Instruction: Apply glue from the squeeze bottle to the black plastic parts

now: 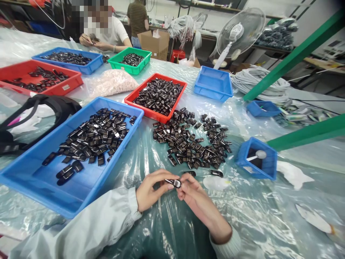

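Observation:
My left hand (151, 190) and my right hand (192, 192) meet near the table's front edge, both pinching one small glossy black part (174, 183) between their fingertips. Just beyond them lies a loose pile of the same black parts (191, 142) on clear plastic sheeting. To the left stands a large blue tray (40, 180) with several black parts spread in its far half. A red tray (129, 98) heaped with black parts sits behind the pile.
A small blue bin (266, 167) holding a white item stands at right, an empty blue tray (214, 84) and a fan (239, 30) further back. A seated person works at the far left behind blue, green and red trays. Green beams (296, 54) cross at right.

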Demonstrator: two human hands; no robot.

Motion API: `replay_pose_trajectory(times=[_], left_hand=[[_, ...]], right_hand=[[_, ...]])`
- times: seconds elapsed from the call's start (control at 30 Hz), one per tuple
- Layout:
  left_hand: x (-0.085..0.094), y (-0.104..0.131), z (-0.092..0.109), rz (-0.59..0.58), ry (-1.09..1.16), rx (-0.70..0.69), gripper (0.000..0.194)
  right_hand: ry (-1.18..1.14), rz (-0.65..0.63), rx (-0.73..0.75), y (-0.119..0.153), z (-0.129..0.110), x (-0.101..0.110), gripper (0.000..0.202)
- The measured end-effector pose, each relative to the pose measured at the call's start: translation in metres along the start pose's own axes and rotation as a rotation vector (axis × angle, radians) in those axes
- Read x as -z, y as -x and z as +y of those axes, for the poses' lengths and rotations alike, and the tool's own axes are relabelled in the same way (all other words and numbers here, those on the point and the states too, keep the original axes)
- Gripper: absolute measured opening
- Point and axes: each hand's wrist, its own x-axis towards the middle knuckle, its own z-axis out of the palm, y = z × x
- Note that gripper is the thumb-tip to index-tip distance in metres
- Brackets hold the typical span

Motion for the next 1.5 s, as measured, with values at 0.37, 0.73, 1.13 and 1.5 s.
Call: replay_pose_trajectory(times=[0.37,0.73,1.13,1.5], left_hand=[[-0.008,0.013,0.028,0.056,0.019,-0.109,0.024],[-0.019,0.033,0.068,0.095,-0.143,-0.248,0.027],[-0.013,0.043,0.078,0.162,-0.408,-0.206,0.024],[0.06,0.022,0.044,0.486,-1.28,-0.121,0.051]], right_hand=[[0.0,-0.181,0.009,0.012,0.0,-0.011,0.039],[-0.029,-0.38,0.046,0.032,-0.006,-0.02,0.036],[0.221,-0.2,0.302,0.058,0.001,-0.025,0.022],[0.94,0.706,0.771,0.074,-0.022,0.059,0.039]])
